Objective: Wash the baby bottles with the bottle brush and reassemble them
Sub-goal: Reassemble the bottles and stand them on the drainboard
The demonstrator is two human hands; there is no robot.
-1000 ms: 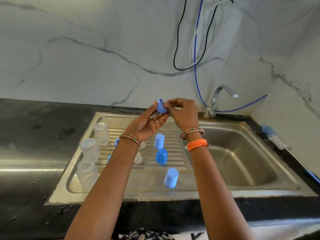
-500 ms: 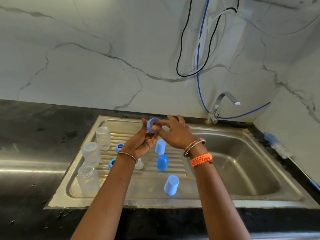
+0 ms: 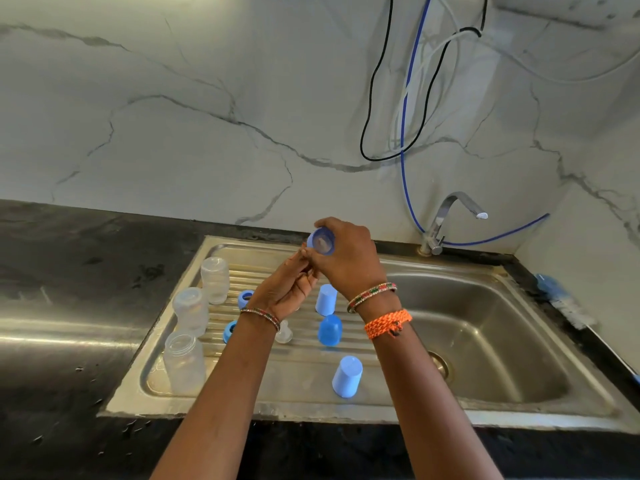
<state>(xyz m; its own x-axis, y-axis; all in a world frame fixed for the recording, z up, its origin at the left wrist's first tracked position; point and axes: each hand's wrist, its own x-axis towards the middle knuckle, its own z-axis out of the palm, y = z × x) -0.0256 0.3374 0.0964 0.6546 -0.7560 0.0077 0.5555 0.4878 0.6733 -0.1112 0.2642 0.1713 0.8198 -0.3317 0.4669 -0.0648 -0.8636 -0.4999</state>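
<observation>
Head view: from just behind the person, looking down over both forearms at a steel sink set in a dark counter (image 3: 52, 358).
Front edge of drainboard: a pale blue cap (image 3: 347, 376) stands mouth down near the front right corner of the drainboard (image 3: 277, 393), beside the basin.
Front left corner: a clear bottle (image 3: 183, 363) stands upright with its open neck up.
Left edge, further back: two more clear bottles, the middle bottle (image 3: 191, 310) and the far bottle (image 3: 215, 279), stand in a row going toward the wall.
Middle of drainboard: a darker blue dome cap (image 3: 330, 330) and, behind it, a second pale blue cap (image 3: 326, 299) stand on the ribs; a clear nipple (image 3: 284, 333) sits just left of the dome cap, partly hidden by the left wrist.
Blue rings: two screw rings (image 3: 230, 331) and (image 3: 245, 298) lie by the bottles, each partly hidden by the left arm.
Basin: on the right, the sink basin (image 3: 502, 341) shows its drain at the bottom.
Left hand: the left hand (image 3: 285, 289) is raised above the drainboard, fingers curled up toward the right hand; I cannot tell whether it pinches anything.
Right hand: the right hand (image 3: 349, 258) is curled round a blue collar ring (image 3: 321, 240), held above the far edge of the drainboard with its opening facing us and something pale inside.
Far right edge of counter: a blue bottle brush (image 3: 557, 299) lies against the wall.
Back corner: a tap (image 3: 450, 216) stands behind the basin, with blue, black and white cables (image 3: 403, 133) hanging on the marble wall.
</observation>
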